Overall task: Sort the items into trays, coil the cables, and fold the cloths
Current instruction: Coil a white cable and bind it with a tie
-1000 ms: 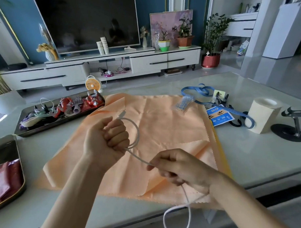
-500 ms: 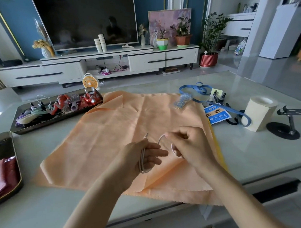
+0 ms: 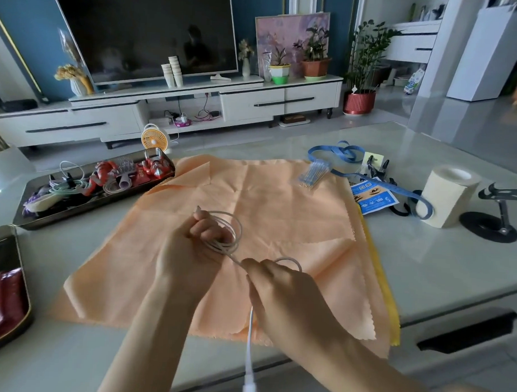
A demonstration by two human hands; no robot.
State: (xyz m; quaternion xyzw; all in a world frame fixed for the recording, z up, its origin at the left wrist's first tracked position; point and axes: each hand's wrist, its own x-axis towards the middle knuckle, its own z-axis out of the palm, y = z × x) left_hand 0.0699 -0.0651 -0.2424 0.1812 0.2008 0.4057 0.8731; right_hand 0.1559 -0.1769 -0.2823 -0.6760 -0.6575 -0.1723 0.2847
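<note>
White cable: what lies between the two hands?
Head view: only a stretch of white cable runs from left hand to right hand, over the orange cloth.

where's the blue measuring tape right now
In the head view the blue measuring tape lies far right on the table, looped just past the far corner of the orange cloth and trailing over a blue card to the cream paper roll.

Glossy table (image 3: 442, 278), matt cloth (image 3: 280, 202)
</note>
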